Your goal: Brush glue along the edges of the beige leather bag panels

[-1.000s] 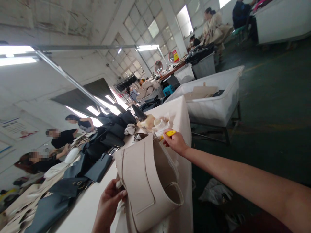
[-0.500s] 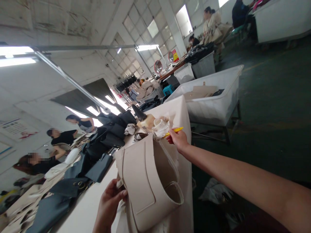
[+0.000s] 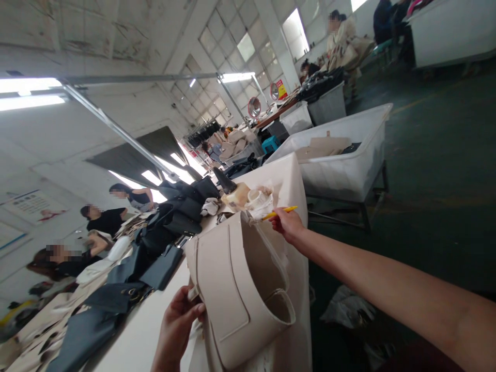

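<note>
A beige handbag body lies tilted on the white table, its open mouth facing right. My left hand grips it at the left side, thumb and fingers closed on a small tab there. In my right hand is a yellow-handled brush, pinched between the fingers. Its whitish tip is at the far corner of the bag's open edge; whether it touches is hard to tell. Just beyond stands a small white pot with crusted residue, beside a yellowish bottle with a black nozzle.
Dark bags are heaped along the table's left side, with beige pieces farther left. Several co-workers sit beyond them. A large white bin holding beige pieces stands at the right, on a metal frame. A crumpled rag lies near the bottle.
The view has shifted slightly, moving the scene a little right. My right hand and the brush stay near the bag's far corner, the brush slightly flatter. My left hand keeps its hold.
</note>
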A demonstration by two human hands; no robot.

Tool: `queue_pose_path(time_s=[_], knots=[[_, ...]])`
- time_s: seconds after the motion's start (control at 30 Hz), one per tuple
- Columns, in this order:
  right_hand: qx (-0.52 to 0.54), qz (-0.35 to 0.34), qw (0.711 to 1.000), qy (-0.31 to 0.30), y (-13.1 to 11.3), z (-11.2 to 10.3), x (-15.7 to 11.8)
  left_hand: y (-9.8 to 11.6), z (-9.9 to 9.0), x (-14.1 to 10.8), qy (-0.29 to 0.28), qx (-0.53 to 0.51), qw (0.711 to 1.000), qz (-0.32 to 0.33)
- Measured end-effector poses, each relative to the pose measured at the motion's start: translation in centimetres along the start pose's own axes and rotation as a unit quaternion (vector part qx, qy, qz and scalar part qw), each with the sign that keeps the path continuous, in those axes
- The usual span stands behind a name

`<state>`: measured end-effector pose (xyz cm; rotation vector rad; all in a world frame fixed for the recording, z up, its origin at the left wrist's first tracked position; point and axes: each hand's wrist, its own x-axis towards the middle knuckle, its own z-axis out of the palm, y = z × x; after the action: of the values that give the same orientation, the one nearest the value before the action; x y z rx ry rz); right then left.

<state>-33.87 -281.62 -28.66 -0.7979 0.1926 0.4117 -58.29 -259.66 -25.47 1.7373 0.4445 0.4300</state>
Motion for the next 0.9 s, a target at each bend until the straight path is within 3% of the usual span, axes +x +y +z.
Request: queue_pose_path(time_s=[0.1,0.27,0.37,0.47,0.63,0.73,0.9], knots=[[0.026,0.015,0.999,-0.028,-0.3,-0.7,0.2,-0.1,-0.1,0.0,-0.005,-0.002,1.000,0.008],[0.028,0.036,0.999,0.007,0.0,-0.8,0.9,-0.1,0.0,0.1,-0.007,-0.002,1.000,0.006],[0.034,0.044,0.998,-0.016,0.1,-0.7,1.4,-0.1,-0.1,0.0,-0.010,0.000,1.000,0.010],[0.040,0.024,0.998,-0.032,-0.3,-1.3,1.7,-0.2,-0.3,0.0,-0.015,-0.001,1.000,0.018],[0.022,-0.038,0.999,0.003,-2.5,-2.1,2.2,-0.4,-0.5,-0.1,-0.027,-0.008,0.999,0.018],[-0.007,-0.083,0.997,0.009,-4.4,-1.2,3.1,-0.5,-0.6,-0.3,-0.035,-0.011,0.999,0.022],[-0.103,-0.159,0.981,0.052,-6.6,2.5,6.2,-0.5,-0.9,-0.2,-0.028,-0.022,0.999,0.011]])
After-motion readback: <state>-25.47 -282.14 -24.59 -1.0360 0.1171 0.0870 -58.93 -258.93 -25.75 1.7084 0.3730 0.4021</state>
